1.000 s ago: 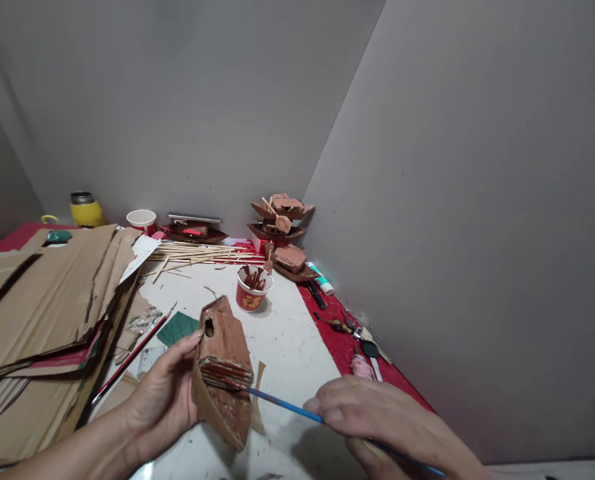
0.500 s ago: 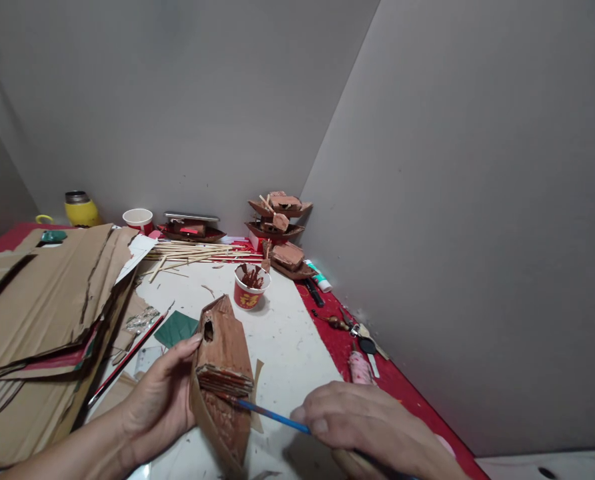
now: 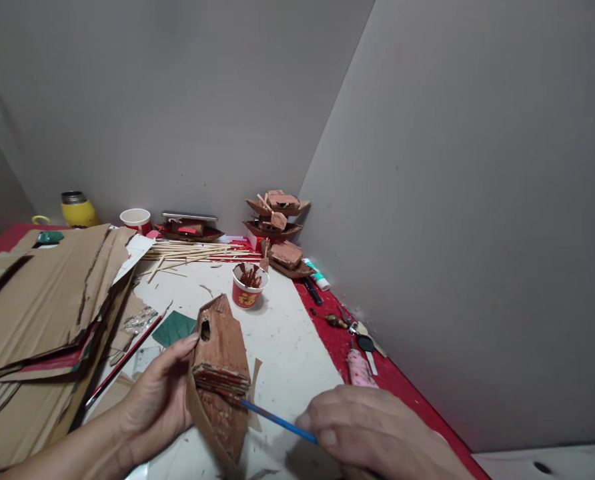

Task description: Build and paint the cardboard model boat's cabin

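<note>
My left hand (image 3: 162, 383) grips a brown-painted cardboard model boat (image 3: 223, 347) by its left side, thumb near the small hole in the cabin. The boat is held tilted above the white board, bow toward me. In my right hand (image 3: 372, 427) is a paintbrush (image 3: 277, 420) with a blue handle, pinched between thumb and fingers. Its tip touches the deck just under the layered front edge of the cabin. Beyond the boat stands a red and white paper cup (image 3: 250, 287), its inside smeared with brown paint.
Cardboard sheets (image 3: 42, 307) are piled at the left. Thin wooden sticks (image 3: 202, 251) lie across the back. Other model boats (image 3: 277, 220) are stacked in the corner. Keys (image 3: 365, 341), a tube (image 3: 317, 275) and a pink-wrapped item (image 3: 360, 368) line the red right edge, beside the grey wall.
The brush tip has shifted very slightly along the deck by the cabin's edge, and my right hand is a little lower. My left hand keeps its hold on the boat.
</note>
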`<move>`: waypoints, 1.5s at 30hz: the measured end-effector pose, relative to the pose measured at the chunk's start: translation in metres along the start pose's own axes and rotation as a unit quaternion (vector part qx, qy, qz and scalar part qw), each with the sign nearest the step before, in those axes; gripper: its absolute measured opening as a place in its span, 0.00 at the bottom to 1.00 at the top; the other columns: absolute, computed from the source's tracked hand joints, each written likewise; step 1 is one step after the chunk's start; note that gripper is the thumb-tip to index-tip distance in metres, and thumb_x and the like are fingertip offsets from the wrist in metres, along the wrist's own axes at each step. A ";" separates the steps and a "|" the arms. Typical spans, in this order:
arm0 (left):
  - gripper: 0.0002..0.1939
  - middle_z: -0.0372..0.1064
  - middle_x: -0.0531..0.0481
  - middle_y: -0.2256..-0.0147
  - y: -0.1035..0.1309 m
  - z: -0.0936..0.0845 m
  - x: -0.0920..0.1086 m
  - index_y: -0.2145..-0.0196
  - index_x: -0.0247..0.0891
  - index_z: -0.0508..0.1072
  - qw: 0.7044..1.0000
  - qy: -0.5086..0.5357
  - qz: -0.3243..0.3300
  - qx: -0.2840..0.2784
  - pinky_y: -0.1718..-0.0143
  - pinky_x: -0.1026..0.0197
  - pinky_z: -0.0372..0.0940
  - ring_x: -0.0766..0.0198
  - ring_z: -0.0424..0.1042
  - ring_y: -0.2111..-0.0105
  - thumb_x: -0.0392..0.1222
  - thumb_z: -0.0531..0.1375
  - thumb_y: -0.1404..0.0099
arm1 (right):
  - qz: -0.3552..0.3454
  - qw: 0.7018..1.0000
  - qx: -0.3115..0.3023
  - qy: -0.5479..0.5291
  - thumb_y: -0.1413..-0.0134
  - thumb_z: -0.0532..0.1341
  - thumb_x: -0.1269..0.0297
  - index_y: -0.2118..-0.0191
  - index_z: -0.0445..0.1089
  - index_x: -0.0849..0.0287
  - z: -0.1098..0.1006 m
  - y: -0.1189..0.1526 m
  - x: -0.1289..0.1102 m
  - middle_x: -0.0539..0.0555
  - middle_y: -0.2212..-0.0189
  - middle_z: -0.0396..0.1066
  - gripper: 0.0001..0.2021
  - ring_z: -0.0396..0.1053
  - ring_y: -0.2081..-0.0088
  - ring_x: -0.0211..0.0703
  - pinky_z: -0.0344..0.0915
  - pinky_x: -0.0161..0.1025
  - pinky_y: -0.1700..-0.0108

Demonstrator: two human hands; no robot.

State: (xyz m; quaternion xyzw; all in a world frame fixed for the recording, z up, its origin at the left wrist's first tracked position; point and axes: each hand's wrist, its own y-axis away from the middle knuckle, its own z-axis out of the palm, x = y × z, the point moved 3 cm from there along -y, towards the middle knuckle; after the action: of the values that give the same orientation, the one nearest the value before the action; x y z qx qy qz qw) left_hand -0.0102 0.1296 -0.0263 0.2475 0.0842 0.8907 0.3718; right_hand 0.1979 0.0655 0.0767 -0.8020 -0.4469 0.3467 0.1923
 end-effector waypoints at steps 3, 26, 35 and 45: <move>0.22 0.76 0.36 0.54 0.001 0.000 0.000 0.48 0.29 0.71 1.000 0.005 0.003 0.008 0.48 0.45 0.64 0.49 0.76 0.55 0.41 0.61 0.37 | -0.059 0.998 0.011 -0.009 0.35 0.54 0.69 0.46 0.65 0.56 0.000 0.000 0.002 0.55 0.69 0.80 0.14 0.79 0.68 0.41 0.75 0.31 0.61; 0.21 0.79 0.39 0.63 0.002 0.009 -0.001 0.50 0.30 0.73 1.000 0.023 -0.006 0.020 0.50 0.47 0.65 0.48 0.77 0.59 0.39 0.64 0.41 | -0.083 0.996 0.004 0.035 0.33 0.53 0.69 0.61 0.70 0.63 0.013 0.014 0.008 0.56 0.68 0.80 0.10 0.77 0.61 0.34 0.67 0.25 0.50; 0.17 0.79 0.40 0.64 0.003 0.007 0.002 0.54 0.30 0.75 0.999 0.034 0.001 0.039 0.51 0.47 0.65 0.49 0.77 0.61 0.38 0.63 0.40 | 0.032 0.998 -0.049 0.013 0.33 0.49 0.65 0.62 0.74 0.58 0.003 0.008 0.009 0.54 0.73 0.80 0.16 0.78 0.72 0.38 0.74 0.25 0.64; 0.15 0.79 0.40 0.68 0.000 0.008 0.002 0.57 0.29 0.76 0.999 0.023 -0.002 0.041 0.54 0.47 0.67 0.49 0.78 0.63 0.41 0.62 0.39 | -0.052 0.996 -0.014 0.075 0.31 0.49 0.67 0.66 0.70 0.58 -0.012 -0.012 -0.006 0.53 0.75 0.80 0.15 0.78 0.71 0.33 0.71 0.23 0.59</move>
State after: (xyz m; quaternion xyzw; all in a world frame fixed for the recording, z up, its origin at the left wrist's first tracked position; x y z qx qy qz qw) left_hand -0.0073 0.1306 -0.0192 0.2423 0.1300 0.8911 0.3610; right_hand 0.1970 0.0666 0.0948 -0.8041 -0.4768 0.2686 0.2323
